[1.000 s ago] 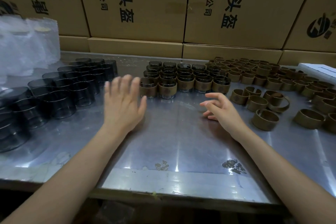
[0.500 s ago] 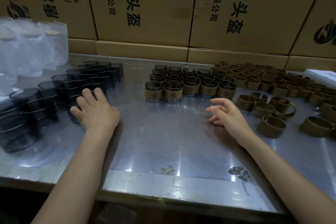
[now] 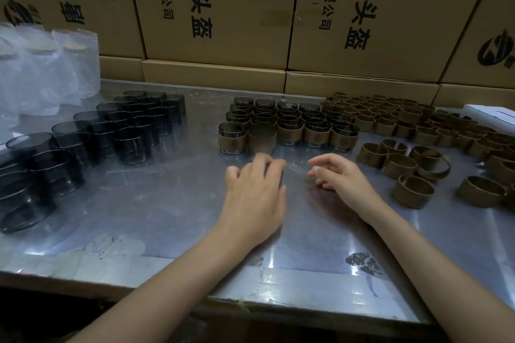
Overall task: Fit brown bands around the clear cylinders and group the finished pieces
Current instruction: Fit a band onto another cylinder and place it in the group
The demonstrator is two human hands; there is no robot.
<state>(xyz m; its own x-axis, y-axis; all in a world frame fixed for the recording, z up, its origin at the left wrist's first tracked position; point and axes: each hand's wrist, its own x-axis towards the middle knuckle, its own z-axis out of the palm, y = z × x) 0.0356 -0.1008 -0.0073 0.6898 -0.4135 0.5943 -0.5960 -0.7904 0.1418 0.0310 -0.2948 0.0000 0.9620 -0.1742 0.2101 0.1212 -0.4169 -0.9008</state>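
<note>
My left hand [image 3: 253, 192] is at the table's middle, fingers curled over a clear cylinder [image 3: 294, 169] lying on its side; only a faint rim shows past the fingertips. Just right of that rim is my right hand [image 3: 340, 175], fingers loosely bent and holding nothing. Bare smoky cylinders [image 3: 131, 142] stand grouped at the left. Finished banded pieces [image 3: 287, 131] stand in rows just beyond my hands. Loose brown bands [image 3: 412, 192] lie to the right, with a larger pile [image 3: 418, 120] behind them.
The work surface is a shiny metal table [image 3: 167, 203] whose front edge is close to me. Clear plastic bags [image 3: 47, 72] stand at the far left. Cardboard boxes [image 3: 223, 8] wall off the back. A white box [image 3: 493, 114] sits at the far right.
My left hand went to the bare cylinders on the left, took one, and carried it right to the table's middle. The right hand stayed about where it was.
</note>
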